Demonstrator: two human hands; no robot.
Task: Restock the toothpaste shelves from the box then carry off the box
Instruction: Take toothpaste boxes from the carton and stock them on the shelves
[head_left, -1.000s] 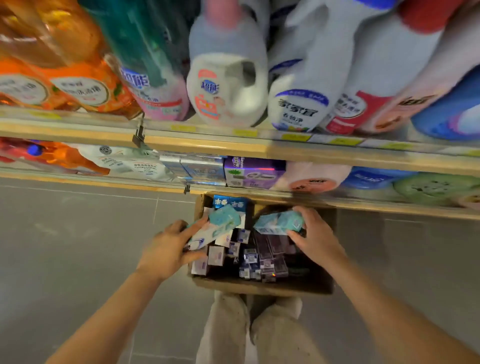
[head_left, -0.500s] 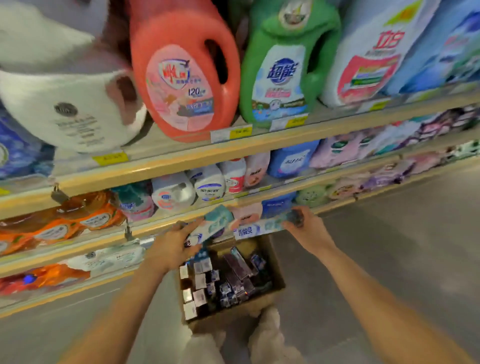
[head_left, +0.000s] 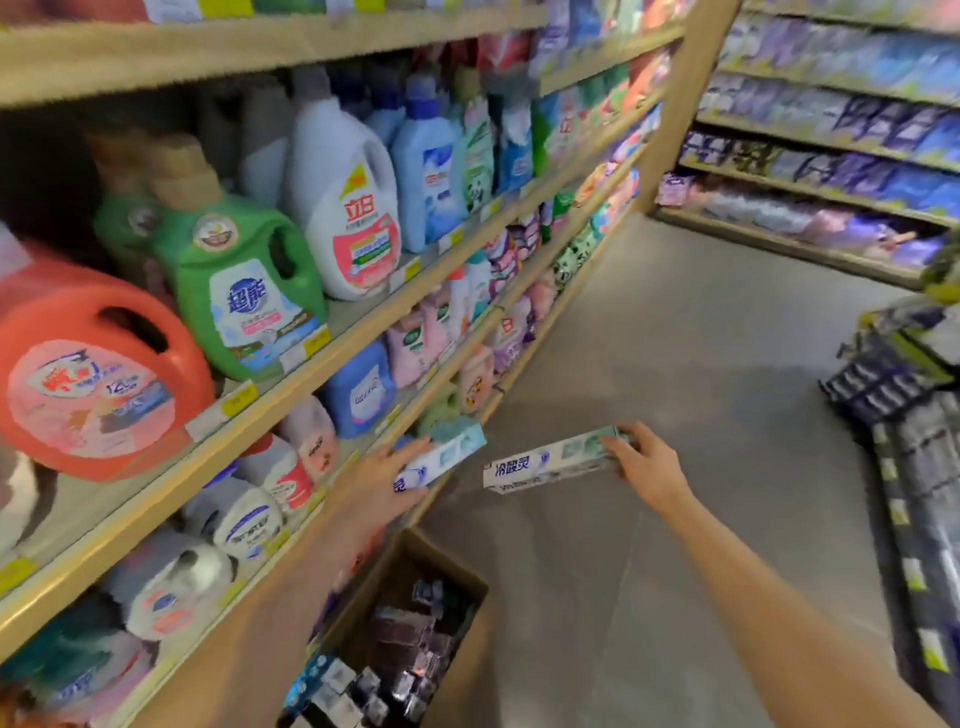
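An open cardboard box (head_left: 460, 644) sits on the floor against the shelf base, with several toothpaste cartons standing inside. My left hand (head_left: 379, 483) grips a white and teal toothpaste carton (head_left: 441, 457) close to the lower shelf edge. My right hand (head_left: 649, 465) holds one end of a second white and teal toothpaste carton (head_left: 545, 462), level, out over the aisle floor above the box.
Wooden shelves (head_left: 363, 312) on the left carry detergent jugs, among them an orange one (head_left: 93, 364), a green one (head_left: 244, 291) and a white one (head_left: 348, 208). More shelving (head_left: 831, 171) stands at the far right. A low display (head_left: 909, 395) is on the right. Grey floor (head_left: 701, 364) runs between.
Both hands have lifted a carton each out of the box and up to shelf height. My view has swung up and to the right, along the aisle.
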